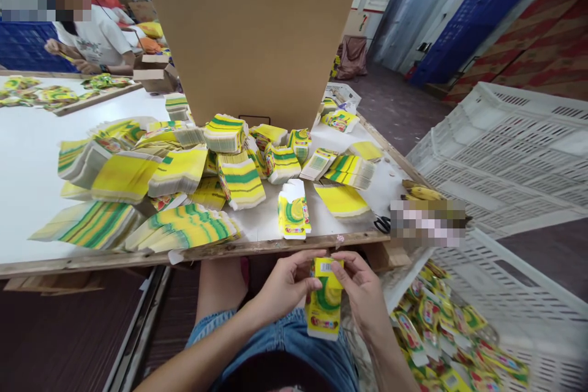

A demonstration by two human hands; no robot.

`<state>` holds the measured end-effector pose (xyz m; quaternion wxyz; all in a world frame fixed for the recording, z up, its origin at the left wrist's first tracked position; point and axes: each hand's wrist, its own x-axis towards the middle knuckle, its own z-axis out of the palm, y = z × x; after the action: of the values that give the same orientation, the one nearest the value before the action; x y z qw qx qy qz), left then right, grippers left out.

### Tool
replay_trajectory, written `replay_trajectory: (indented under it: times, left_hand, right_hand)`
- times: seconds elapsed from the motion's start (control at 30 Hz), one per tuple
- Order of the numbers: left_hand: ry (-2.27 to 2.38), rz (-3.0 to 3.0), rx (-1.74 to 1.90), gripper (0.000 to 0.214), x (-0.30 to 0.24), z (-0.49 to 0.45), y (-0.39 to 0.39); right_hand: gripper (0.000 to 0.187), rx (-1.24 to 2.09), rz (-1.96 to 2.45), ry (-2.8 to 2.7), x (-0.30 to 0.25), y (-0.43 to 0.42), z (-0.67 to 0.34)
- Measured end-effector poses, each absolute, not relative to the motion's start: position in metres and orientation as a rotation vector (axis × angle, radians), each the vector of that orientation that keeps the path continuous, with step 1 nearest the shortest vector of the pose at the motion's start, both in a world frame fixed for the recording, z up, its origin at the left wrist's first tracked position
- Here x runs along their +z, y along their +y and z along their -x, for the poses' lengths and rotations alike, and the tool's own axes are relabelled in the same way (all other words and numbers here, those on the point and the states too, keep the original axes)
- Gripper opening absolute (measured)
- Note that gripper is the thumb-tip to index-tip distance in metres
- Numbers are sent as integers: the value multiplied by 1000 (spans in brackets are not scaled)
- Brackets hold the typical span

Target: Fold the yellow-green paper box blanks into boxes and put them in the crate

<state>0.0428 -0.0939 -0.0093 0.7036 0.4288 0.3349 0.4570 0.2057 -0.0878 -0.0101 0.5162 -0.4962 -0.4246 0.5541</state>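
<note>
Over my lap, in front of the table edge, I hold a yellow and green printed carton point(325, 306) upright between both hands. My left hand point(290, 278) pinches its upper left side, thumb on the front. At the upper right corner, my right hand point(361, 285) grips the carton with thumb and fingers near the top flap. Just beyond my hands, a single carton point(293, 211) with white flaps lies on the table. Behind it are several stacks of flat cartons point(241, 177), and a fanned pile point(184, 226) lies to the left.
A wooden-edged white table point(27, 196) spans the front. Scissors point(382, 224) and bananas point(420, 191) lie at its right edge. A white crate point(519, 282) at lower right holds many cartons. A large cardboard sheet point(252, 30) stands behind the stacks. Another person point(98, 40) works at far left.
</note>
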Motion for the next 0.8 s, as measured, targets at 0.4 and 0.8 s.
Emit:
replay_trajectory:
  times: [0.4, 0.8]
  left_hand:
    - [720, -1118, 1051, 48, 3, -44, -88]
    - [1341, -2154, 863, 25, -19, 12, -21]
  right_hand:
    - [31, 1316, 1249, -1189, 9, -81, -203]
    - [39, 683, 1766, -1633, 26, -79, -304]
